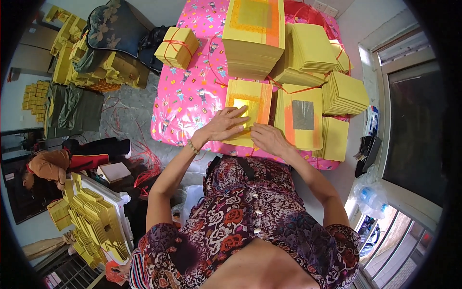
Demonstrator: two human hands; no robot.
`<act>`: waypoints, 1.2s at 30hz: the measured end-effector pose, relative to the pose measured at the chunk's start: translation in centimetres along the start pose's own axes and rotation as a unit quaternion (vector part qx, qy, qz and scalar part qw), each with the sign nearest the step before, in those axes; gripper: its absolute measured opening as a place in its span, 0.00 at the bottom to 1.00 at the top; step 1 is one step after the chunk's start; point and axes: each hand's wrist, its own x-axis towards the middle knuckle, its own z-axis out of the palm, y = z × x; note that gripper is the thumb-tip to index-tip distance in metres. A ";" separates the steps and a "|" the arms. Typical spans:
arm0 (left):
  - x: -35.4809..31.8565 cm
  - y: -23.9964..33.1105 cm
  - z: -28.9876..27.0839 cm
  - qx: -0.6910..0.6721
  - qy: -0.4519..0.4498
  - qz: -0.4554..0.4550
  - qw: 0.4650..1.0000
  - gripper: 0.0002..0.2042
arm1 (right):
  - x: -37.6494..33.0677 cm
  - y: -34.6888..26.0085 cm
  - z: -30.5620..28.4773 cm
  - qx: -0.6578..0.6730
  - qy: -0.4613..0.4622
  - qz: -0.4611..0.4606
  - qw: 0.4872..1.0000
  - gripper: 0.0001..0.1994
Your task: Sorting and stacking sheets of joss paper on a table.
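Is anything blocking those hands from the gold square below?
Nothing visible: the left hand lies on the gold square, the right hand near its right edge. The tall yellow stack stands beyond, not between.

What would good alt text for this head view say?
A person's left hand and right hand touch a yellow paper stack with a shiny gold patch, on a pink patterned cover. More yellow stacks stand behind and to the right.
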 end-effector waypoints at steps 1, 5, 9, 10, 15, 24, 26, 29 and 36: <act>0.3 0.0 -0.3 0.061 -0.042 -0.019 0.997 0.28 | 0.3 0.3 -0.2 0.021 -0.050 0.017 0.998 0.07; 1.5 -0.1 -2.5 0.032 -0.102 -0.047 0.993 0.34 | 1.8 0.5 -3.1 0.087 -0.114 0.084 0.986 0.08; 3.0 -1.5 -4.0 -0.150 -0.155 -0.119 0.969 0.41 | 3.3 1.8 -4.9 0.122 -0.068 0.086 0.986 0.08; 3.3 -2.2 -4.5 -0.275 -0.154 -0.132 0.940 0.44 | 3.7 2.3 -5.3 0.131 -0.060 0.112 0.983 0.09; 3.2 -6.0 -3.9 -0.503 0.024 -0.215 0.837 0.51 | 6.0 5.4 -5.2 0.129 -0.045 0.206 0.969 0.16; 2.9 1.8 1.6 0.088 0.379 0.036 0.921 0.28 | 7.8 11.6 -3.7 0.154 -0.069 0.286 0.943 0.27; 3.3 3.2 2.5 0.123 0.294 0.015 0.948 0.30 | 7.9 12.1 -3.5 0.165 -0.077 0.302 0.936 0.26; 3.3 3.0 3.4 0.180 0.192 -0.022 0.964 0.34 | 8.7 11.1 -3.7 0.112 -0.095 0.319 0.936 0.25; 3.4 2.2 4.0 0.194 0.168 -0.039 0.966 0.36 | 10.9 10.4 -3.7 -0.004 -0.114 0.269 0.956 0.24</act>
